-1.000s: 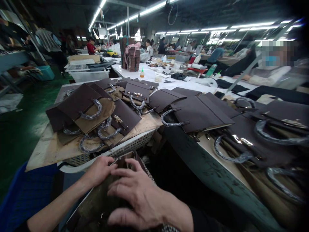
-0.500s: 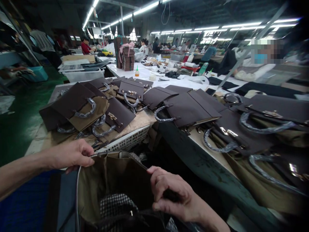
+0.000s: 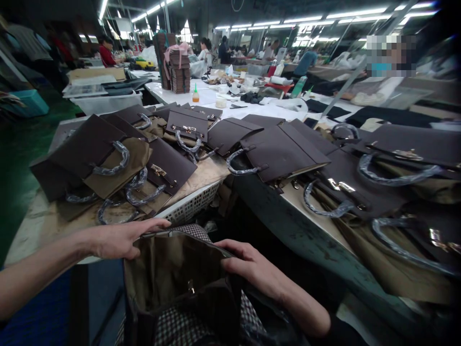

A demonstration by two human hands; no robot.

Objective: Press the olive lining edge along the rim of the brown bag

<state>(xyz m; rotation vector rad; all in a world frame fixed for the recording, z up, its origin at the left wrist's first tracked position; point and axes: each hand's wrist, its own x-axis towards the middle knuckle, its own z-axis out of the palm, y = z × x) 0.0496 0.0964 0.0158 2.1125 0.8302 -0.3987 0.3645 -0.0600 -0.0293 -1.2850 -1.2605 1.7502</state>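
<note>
In front of me a dark brown handbag [image 3: 176, 269] stands with its mouth spread, showing an olive-brown lining and a small metal fitting inside. My left hand [image 3: 122, 240] has the bag's left rim between the thumb and the straight fingers on the outside. At the opposite rim, my right hand [image 3: 248, 264] grips the edge with its thumb and fingers. Black-and-white checked cloth [image 3: 180, 324] shows below and behind the bag. The fingers' far sides are hidden by the bag wall.
Finished-looking brown handbags with plastic-wrapped handles [image 3: 111, 161] cover the tables ahead and to the right [image 3: 284, 149]. A pale slotted basket [image 3: 194, 202] sits under the table edge. A glue bottle [image 3: 195, 94] stands farther back. Other people work beyond.
My left hand's fingers have straightened along the rim, and my right hand has closed more fully over its edge. The bag's mouth has tilted and its near side has risen. The view has shifted.
</note>
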